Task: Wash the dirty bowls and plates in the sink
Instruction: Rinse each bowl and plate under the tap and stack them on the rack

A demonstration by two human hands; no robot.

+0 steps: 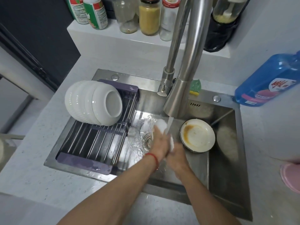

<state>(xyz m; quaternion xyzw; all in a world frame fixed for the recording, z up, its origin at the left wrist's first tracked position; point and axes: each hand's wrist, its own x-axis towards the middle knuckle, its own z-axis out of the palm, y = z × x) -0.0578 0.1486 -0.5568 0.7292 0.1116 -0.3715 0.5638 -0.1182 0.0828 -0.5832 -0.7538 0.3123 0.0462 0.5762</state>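
Currently rinsing | both hands, left (pixel 158 142) and right (pixel 176 157), grip a white dish (pixel 162 127), blurred, under the tap (pixel 178 95) stream so water clears it | stained plates (pixel 197 135) stacked right in sink (pixel 227 184), waiting | clean bowls (pixel 92 103) tilted on rack (pixel 90 150) to drain.

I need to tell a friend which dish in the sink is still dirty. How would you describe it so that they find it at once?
Start at the steel sink basin and look just right of the water stream from the tall steel faucet. There a round white plate lies on top of a small stack of dishes. An orange-brown sauce smear on its face sets it apart from the clean white bowls on the purple drying rack.
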